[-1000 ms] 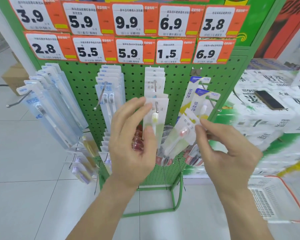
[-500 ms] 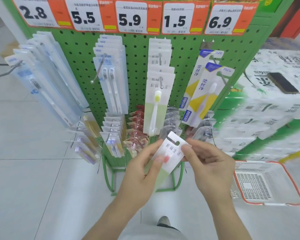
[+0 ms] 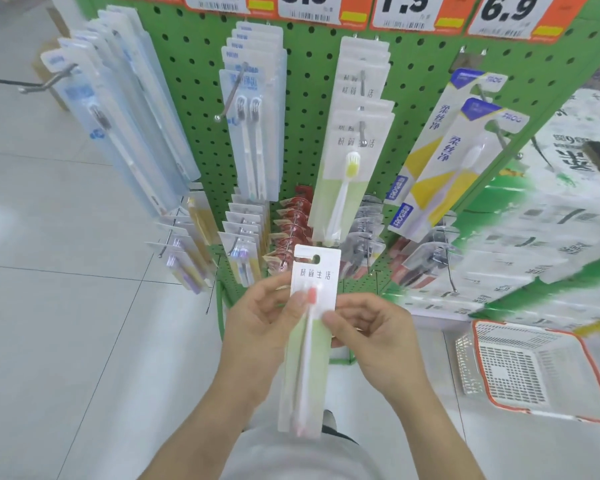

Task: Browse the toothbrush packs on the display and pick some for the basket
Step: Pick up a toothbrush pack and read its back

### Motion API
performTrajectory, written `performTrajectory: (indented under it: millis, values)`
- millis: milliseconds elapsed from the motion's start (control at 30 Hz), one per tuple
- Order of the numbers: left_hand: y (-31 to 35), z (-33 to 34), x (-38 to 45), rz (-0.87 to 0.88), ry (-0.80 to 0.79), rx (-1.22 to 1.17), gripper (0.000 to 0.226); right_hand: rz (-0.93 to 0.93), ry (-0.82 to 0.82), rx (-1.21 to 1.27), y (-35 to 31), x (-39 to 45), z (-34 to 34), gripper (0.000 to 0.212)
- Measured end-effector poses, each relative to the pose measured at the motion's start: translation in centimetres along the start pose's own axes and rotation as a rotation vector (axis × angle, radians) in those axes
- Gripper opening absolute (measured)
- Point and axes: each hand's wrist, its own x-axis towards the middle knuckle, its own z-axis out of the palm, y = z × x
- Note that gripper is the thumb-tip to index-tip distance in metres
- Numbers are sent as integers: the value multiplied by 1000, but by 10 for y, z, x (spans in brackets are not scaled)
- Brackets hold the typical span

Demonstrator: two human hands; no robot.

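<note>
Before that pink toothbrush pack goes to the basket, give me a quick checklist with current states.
1. Pack off the hook: ok, pink toothbrush pack is clear of the display.
2. Left hand gripping pack: ok.
3. Right hand gripping pack: ok, pinching its edge.
4. Basket in view on the floor to the right: ok.
5. Basket room: ok, nothing visible inside.
6. Pack undamaged: cannot tell, blurred.

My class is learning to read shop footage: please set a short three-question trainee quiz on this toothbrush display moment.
1. True or false: the pink-brush pack hangs on a hook.
2. Which hands grip it? A left hand only B right hand only C both
3. Fill in: the red-rimmed basket sits on the ____.

Key: 1 false; 2 C; 3 floor
</note>
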Motion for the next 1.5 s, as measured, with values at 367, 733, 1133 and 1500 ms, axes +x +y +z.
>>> performTrajectory:
  millis: [367,733,1133,1500]
  values:
    - [-10,-18,3,-120,-6,128,18,52,-79,14,5,1,6,12]
    - [-6,-22,10,-139,166,-59,23,139,-316,-138,10,1,0,23]
    - [-7,-30,10,-43,421,-287,20,228,-228,-156,11,11,-27,4]
    - [-11,-25,7,40,515,-208,20,167,-290,-127,20,12,-42,34]
